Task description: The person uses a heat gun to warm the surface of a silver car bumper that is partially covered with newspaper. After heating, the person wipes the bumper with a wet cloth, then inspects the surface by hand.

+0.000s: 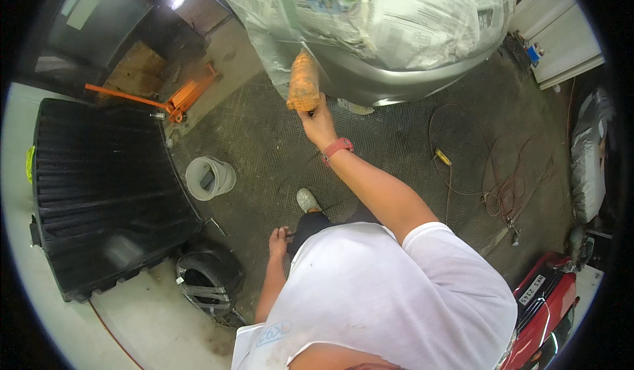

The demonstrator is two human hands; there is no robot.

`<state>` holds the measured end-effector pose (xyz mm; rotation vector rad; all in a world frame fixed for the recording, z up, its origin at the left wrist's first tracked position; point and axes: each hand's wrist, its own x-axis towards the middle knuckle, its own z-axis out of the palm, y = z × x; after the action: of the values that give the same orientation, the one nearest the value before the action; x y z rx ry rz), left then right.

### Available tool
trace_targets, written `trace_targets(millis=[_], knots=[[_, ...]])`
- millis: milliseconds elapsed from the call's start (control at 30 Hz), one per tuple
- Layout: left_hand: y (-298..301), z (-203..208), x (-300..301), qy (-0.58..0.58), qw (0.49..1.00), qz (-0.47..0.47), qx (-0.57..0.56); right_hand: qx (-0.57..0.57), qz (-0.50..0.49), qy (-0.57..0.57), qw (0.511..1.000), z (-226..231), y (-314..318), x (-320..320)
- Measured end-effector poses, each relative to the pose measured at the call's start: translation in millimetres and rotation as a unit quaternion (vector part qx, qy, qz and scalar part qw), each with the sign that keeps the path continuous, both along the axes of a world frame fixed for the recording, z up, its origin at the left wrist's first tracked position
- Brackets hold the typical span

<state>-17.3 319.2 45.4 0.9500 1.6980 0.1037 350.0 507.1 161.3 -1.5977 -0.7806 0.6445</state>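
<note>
My right hand (pixel 318 120) reaches forward, its fingers closed on the near end of a lumpy, orange-tan tool (pixel 304 83) that looks wrapped in tape or cloth; its exact kind I cannot make out. The tool's far end overlaps the left corner of a silver car body panel (pixel 403 83), and whether they touch is not clear. Newspaper and clear plastic sheeting (pixel 422 23) mask the car above that panel. Low beside my thigh hangs my left hand (pixel 278 243), its fingers loosely apart, nothing visible in it.
A white bucket (pixel 228 178) stands left of my shoe (pixel 307 200). Further left are an orange floor jack (pixel 188 96), a large black ribbed liner (pixel 109 192) and a tire (pixel 211 274). Coiled hose (pixel 505 198) lies on the right floor. A red car part (pixel 548 297) sits lower right.
</note>
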Motion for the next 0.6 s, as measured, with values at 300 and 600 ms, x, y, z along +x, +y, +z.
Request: trace_targets(millis=[300, 600], knots=[[83.2, -24.6, -79.3, -0.058, 0.994, -0.087, -0.035, -0.084, 0.067, -0.096, 0.99, -11.3, 125.4, -35.7], [146.0, 8.1, -48.5, -0.061, 0.94, -0.333, 0.036, -0.19, 0.03, -0.447, 0.874, -31.6, 104.3, -46.3]])
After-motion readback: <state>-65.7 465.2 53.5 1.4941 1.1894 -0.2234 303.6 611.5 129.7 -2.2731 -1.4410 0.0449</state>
